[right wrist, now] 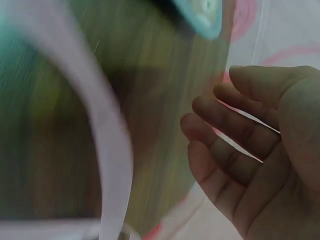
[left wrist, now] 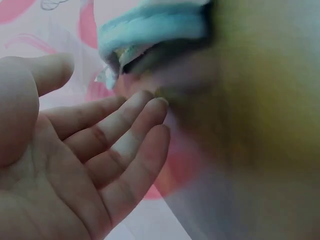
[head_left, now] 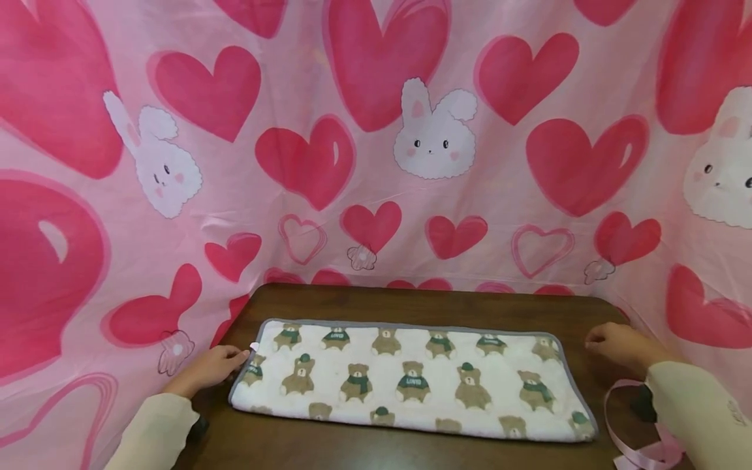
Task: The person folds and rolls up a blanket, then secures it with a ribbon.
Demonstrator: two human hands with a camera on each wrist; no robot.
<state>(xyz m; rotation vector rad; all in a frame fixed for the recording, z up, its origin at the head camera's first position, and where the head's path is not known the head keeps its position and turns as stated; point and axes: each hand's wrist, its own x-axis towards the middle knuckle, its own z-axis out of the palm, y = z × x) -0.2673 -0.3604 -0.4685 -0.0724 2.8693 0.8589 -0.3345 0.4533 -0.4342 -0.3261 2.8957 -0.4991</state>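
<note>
A folded white blanket (head_left: 405,385) with brown bears and grey trim lies flat across the table. At its left edge is my left hand (head_left: 217,365), next to a small white tag (head_left: 254,346). The left wrist view shows that hand (left wrist: 95,150) with fingers loosely bent and nothing between them; the blanket's trim (left wrist: 155,32) is just beyond the fingertips. My right hand (head_left: 625,343) hovers beyond the blanket's right end, apart from it. In the right wrist view its fingers (right wrist: 230,130) curve loosely around nothing, and a blanket corner (right wrist: 207,20) shows above.
Near my right sleeve a pink ribbon (head_left: 624,437) loops on the right side of the brown table (head_left: 329,444). A pink cloth (head_left: 376,189) printed with hearts and rabbits hangs behind the table and along both sides.
</note>
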